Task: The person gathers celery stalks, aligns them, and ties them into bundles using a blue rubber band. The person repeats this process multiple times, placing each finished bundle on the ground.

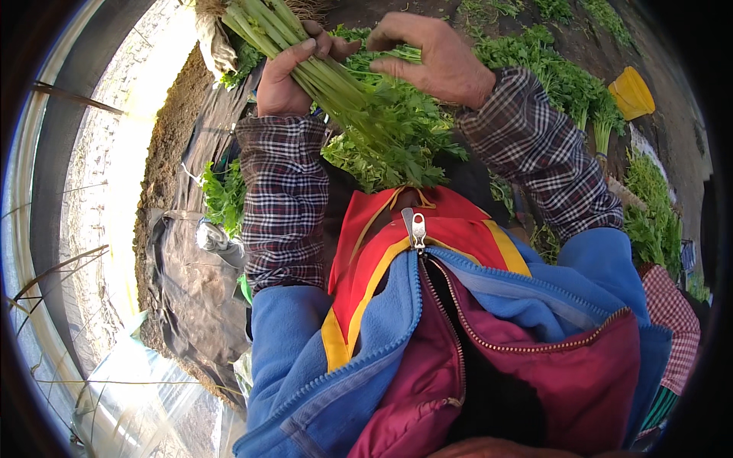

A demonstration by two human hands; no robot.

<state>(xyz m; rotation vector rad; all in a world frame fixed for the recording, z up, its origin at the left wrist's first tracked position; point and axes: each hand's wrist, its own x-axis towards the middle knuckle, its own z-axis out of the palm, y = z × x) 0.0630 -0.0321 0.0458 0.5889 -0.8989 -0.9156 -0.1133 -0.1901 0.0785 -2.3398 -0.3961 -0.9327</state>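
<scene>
My left hand [292, 77] is wrapped around a thick bunch of celery [326, 80]. The bunch slants, with its pale stalks toward the upper left and its green leaves hanging over my lap. Brown roots [211, 7] show at its upper end, cut off by the picture's edge. To the right of the bunch, my right hand [432, 60] is raised with thumb and fingers apart. Thin green stalks show in the gap between them and seem to lie behind the hand. Below both hands is a heap of loose leafy celery [366, 163].
Celery bunches [544, 63] lie in a row at upper right, near a yellow bucket [631, 94]. More greens [650, 200] lie at far right, beside another person's checked sleeve [673, 329]. Dark ground sheeting [194, 286] and a bright plastic-film wall [109, 166] are on my left.
</scene>
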